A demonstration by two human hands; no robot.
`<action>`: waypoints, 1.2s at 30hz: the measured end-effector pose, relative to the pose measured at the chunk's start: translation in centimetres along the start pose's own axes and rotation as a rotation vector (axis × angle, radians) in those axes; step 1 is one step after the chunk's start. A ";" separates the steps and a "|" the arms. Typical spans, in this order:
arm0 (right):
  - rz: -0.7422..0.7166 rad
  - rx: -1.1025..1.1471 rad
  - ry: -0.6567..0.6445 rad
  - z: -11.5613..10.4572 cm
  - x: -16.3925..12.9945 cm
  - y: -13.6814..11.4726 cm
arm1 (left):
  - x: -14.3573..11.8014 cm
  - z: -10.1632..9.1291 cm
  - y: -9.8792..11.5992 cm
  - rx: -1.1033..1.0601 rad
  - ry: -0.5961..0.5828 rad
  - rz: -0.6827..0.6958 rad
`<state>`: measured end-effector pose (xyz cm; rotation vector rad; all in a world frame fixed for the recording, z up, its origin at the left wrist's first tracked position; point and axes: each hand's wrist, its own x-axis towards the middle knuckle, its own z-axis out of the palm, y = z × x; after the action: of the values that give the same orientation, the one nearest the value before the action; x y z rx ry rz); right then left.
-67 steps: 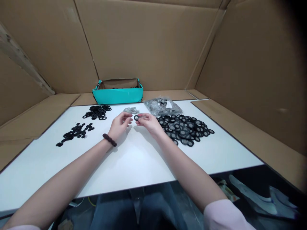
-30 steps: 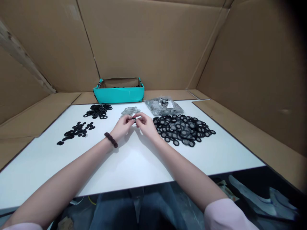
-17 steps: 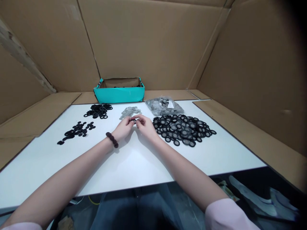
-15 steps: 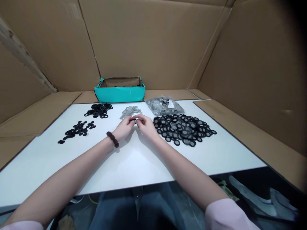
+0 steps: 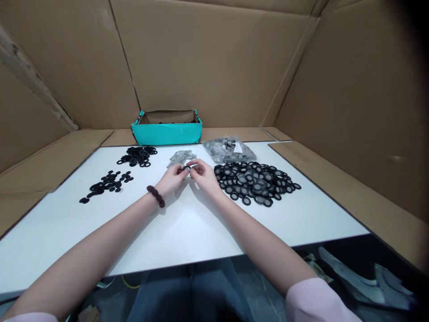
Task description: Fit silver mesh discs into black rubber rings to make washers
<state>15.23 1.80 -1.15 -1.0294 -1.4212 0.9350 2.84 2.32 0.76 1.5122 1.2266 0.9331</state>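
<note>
Between my two hands is a small black ring (image 5: 187, 167), mostly covered by fingers. My left hand (image 5: 173, 177), below a dark beaded bracelet (image 5: 156, 197), pinches it from the left. My right hand (image 5: 203, 176) grips it from the right with thumb and fingertips. Just beyond the hands lies a pile of translucent grey discs (image 5: 182, 156). Right of them spreads a large heap of black rings with grey centres (image 5: 256, 181). On the left are a pile of black rings (image 5: 138, 155) and a scatter of small black discs (image 5: 109, 183).
A turquoise-fronted cardboard box (image 5: 166, 134) with dark pieces inside stands at the back. Beside it lies a clear plastic bag (image 5: 229, 151) of grey discs. Cardboard walls (image 5: 214, 62) enclose the white table (image 5: 174, 243) at the back and sides.
Both hands stay together around the ring; the fingers have shifted slightly and more of the ring shows. The whole view has moved a little; the piles look unchanged.
</note>
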 end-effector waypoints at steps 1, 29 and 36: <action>-0.005 -0.016 0.007 0.0 0.1 0.0 | 0.0 -0.1 0.1 0.049 0.008 0.031; 0.084 0.176 0.000 -0.2 0.2 -0.7 | -0.4 -0.3 0.4 0.089 0.064 0.103; 0.017 0.143 0.034 0.4 0.0 -0.2 | 0.0 0.0 0.2 0.064 0.081 0.086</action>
<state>14.83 1.75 -1.01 -0.9474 -1.2992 1.0119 2.90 2.26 0.93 1.6018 1.2672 1.0289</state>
